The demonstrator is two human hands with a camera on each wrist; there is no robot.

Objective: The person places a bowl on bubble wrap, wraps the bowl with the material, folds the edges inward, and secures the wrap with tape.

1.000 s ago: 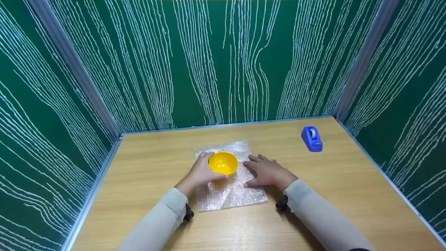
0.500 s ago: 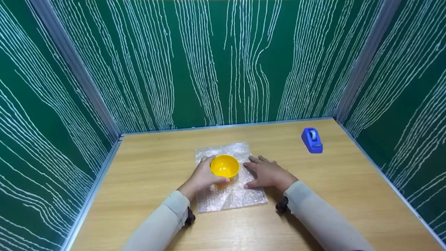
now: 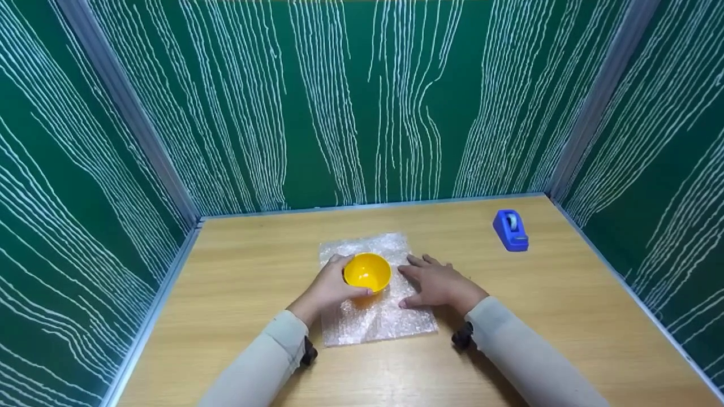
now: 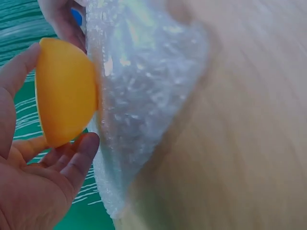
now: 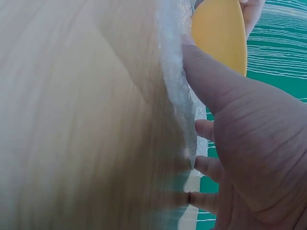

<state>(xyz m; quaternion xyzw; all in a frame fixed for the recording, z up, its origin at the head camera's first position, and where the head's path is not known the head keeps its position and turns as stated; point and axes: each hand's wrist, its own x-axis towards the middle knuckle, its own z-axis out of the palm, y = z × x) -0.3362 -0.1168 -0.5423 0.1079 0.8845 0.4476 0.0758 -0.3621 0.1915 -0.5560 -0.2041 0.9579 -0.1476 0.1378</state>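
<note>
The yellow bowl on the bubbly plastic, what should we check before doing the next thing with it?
1. Yellow bowl stands upright on the bubble wrap: ok.
2. Left hand grips the bowl, fingers curled round its side: ok.
3. Right hand lies flat on the wrap beside the bowl, pinning it: ok.
4. Wrap lies flat on the table: ok in the head view.
5. Bowl sits in the middle of the wrap: not ok, it sits toward the far left part.
6. Blue tape dispenser has tape ready: cannot tell.

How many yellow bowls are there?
1. The yellow bowl sits on the bubble wrap, gripped by the left hand. None other shows.
</note>
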